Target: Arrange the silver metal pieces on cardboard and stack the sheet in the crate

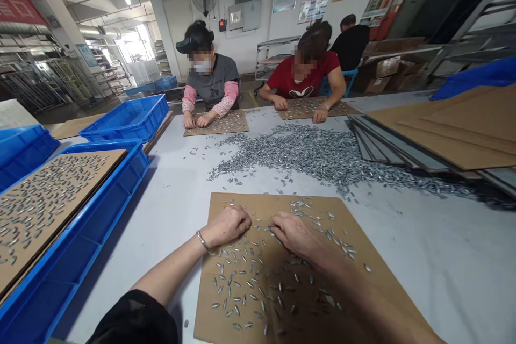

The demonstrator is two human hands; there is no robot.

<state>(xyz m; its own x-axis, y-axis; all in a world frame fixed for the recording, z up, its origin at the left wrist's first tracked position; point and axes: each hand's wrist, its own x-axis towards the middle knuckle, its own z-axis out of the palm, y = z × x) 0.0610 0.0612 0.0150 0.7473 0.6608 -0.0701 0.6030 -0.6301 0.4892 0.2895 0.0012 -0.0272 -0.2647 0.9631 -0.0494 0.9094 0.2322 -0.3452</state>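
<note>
A brown cardboard sheet (242, 333) lies on the table in front of me, scattered with small silver spindle-shaped metal pieces (237, 310). Over its upper left part rests my left hand (230, 224), a bracelet on the wrist, its fingers curled together close to the cardboard. My right hand (296, 234) is a short way to the right, with fingertips pinched down near several pieces. Whatever either hand holds is hidden by the fingers. Between the hands is a narrow gap with a few pieces. My right forearm shades and covers the sheet's lower right.
A large heap of the same pieces (306, 153) spreads beyond the sheet. At left, a blue crate (108, 242) bears a piece-covered cardboard; another blue crate (129, 118) stands behind. Stacked cardboard sheets (455, 123) sit at right. Two people (213, 83) work at sheets across the table.
</note>
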